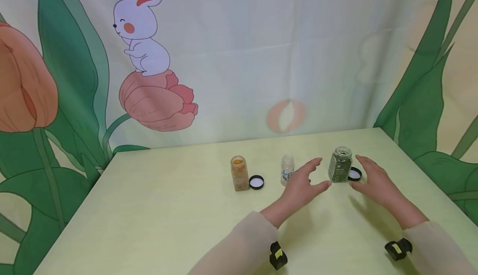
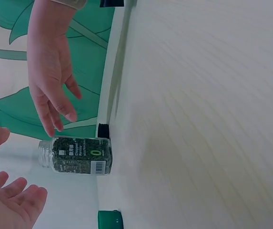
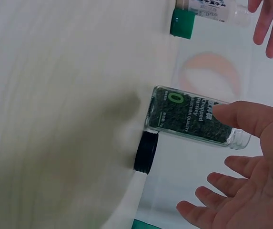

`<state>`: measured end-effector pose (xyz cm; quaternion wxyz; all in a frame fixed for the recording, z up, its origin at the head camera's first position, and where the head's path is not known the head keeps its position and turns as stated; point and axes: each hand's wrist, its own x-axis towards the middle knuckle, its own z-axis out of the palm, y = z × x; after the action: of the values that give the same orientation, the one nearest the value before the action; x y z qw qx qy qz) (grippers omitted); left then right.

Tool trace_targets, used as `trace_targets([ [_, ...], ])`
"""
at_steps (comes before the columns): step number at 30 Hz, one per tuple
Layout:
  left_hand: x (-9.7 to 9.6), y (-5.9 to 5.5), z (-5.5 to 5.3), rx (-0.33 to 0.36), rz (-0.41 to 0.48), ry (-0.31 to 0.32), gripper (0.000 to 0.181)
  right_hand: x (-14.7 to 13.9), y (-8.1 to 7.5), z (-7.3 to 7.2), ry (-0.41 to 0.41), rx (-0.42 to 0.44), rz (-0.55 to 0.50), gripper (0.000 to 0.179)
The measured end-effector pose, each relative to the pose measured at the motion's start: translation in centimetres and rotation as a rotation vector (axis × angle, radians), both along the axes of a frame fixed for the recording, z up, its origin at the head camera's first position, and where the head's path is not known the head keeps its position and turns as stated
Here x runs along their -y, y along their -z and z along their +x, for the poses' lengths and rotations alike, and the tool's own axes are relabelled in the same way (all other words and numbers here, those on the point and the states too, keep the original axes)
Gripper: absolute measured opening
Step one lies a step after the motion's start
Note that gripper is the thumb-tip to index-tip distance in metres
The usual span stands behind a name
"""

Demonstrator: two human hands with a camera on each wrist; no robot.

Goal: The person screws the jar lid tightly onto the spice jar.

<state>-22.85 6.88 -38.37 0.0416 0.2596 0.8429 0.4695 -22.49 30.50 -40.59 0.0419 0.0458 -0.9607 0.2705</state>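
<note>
A clear glass jar of dark green chopped parsley (image 1: 340, 165) stands upright and uncapped on the table. My left hand (image 1: 301, 186) is on its left and my right hand (image 1: 377, 179) on its right, both with spread fingers and holding nothing. A black cap (image 1: 354, 174) lies beside the jar's base, its white inside facing up. In the right wrist view, the right thumb overlaps the parsley jar (image 3: 193, 114); whether it touches cannot be told. Behind the left hand is a small uncapped bottle (image 1: 287, 167), partly hidden. Its nearby green cap (image 3: 182, 24) shows in the right wrist view.
Farther left stands an uncapped jar with orange contents (image 1: 240, 175). Another black cap (image 1: 256, 182) lies next to it, white inside up. Behind the pale table (image 1: 149, 208) hangs a curtain (image 1: 239, 59) printed with a rabbit and tulips.
</note>
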Motion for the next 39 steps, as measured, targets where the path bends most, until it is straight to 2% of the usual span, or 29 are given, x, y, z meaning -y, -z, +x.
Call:
trace_targets([
  [3,-0.5,0.1,-0.4,0.037,0.047,-0.022,0.063,-0.2,0.2,-0.3,-0.003,-0.008,0.014,0.082],
  [10,-1.6,0.5,-1.1,0.047,0.045,-0.047,0.066,-0.6,0.2,-1.1,-0.007,0.002,0.028,0.079],
  [18,-2.7,1.1,-1.8,0.063,0.056,-0.106,0.066,-1.1,0.6,-1.8,-0.007,0.011,0.038,0.074],
  [23,-3.3,1.1,-2.6,0.078,0.046,-0.108,0.068,-1.2,0.7,-2.2,0.006,0.043,0.031,0.074],
  [32,-4.2,1.1,-4.0,0.098,0.016,-0.099,0.070,-1.5,0.5,-2.9,-0.004,0.040,0.070,0.072],
  [39,-5.3,1.7,-4.6,0.120,-0.008,-0.107,0.071,-2.0,1.0,-3.3,-0.005,0.062,0.065,0.073],
])
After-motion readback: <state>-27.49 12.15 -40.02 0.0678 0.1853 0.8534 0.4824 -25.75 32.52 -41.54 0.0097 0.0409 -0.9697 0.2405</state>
